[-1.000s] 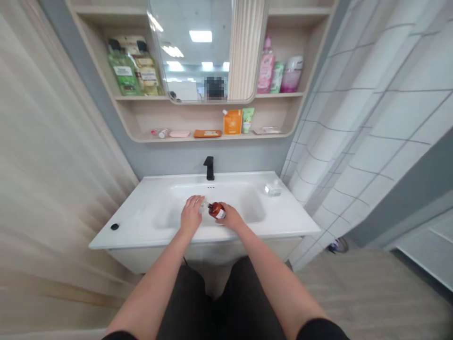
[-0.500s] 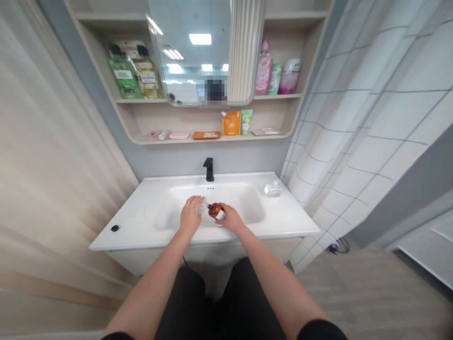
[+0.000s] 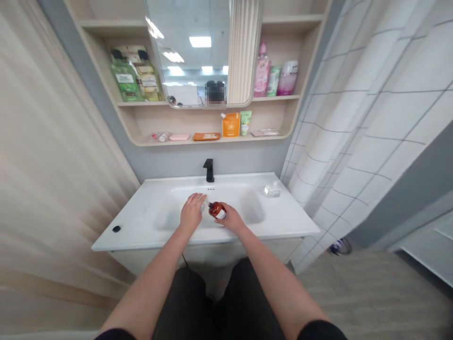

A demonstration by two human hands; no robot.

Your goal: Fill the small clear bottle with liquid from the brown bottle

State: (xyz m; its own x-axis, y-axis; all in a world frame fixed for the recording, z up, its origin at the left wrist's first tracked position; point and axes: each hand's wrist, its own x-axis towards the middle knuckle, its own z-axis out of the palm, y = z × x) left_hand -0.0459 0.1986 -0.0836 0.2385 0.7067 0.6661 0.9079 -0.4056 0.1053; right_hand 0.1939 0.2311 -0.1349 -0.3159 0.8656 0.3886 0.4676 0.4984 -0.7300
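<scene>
My right hand (image 3: 230, 218) is closed around a reddish-brown bottle (image 3: 217, 210) with a white label. The bottle is tilted, its dark neck pointing left and slightly up. My left hand (image 3: 191, 212) curls around a small clear container (image 3: 203, 206), mostly hidden behind the fingers. The bottle's neck is right beside this container; whether they touch I cannot tell. Both hands are over the white sink basin (image 3: 252, 208), below the black faucet (image 3: 209, 170). A small round black cap (image 3: 116, 229) lies on the counter at the left.
A clear, squarish bottle (image 3: 272, 190) stands on the counter at the right. Above the sink hangs a mirror cabinet (image 3: 198, 75). Its lower shelf (image 3: 148, 142) bears an orange pouch (image 3: 231, 125), a green tube (image 3: 245, 123) and small packets. A curtain (image 3: 53, 165) borders the left side.
Both hands keep nearly the same pose, the brown bottle still tilted beside the clear container. The view has shifted very slightly.
</scene>
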